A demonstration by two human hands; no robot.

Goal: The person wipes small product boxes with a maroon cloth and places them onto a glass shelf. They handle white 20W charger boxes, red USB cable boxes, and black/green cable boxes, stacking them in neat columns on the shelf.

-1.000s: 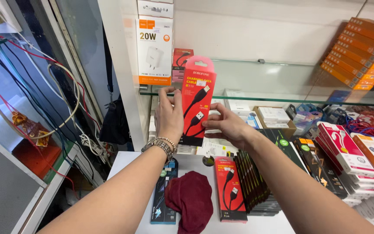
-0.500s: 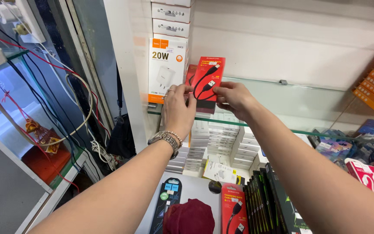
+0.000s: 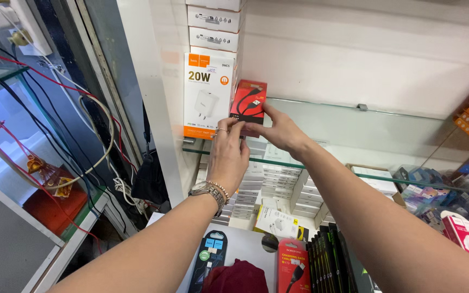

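- Your left hand [image 3: 228, 157] (wristwatch and bead bracelet at the wrist) has its fingers [image 3: 225, 130] pressed to the lower left edge of the flat red cardboard cable packet [image 3: 248, 103].
- Your right hand [image 3: 278, 132] pinches the same packet at its right edge, thumb and fingers closed on it.
- The packet stands upright on the glass shelf [image 3: 354, 127], just beside the white and orange charger box [image 3: 208, 95].
- On the bench [image 3: 242, 244] below lie a dark red cloth [image 3: 240, 276], a black and blue cable packet [image 3: 210, 260] and another red cable packet [image 3: 294, 268].
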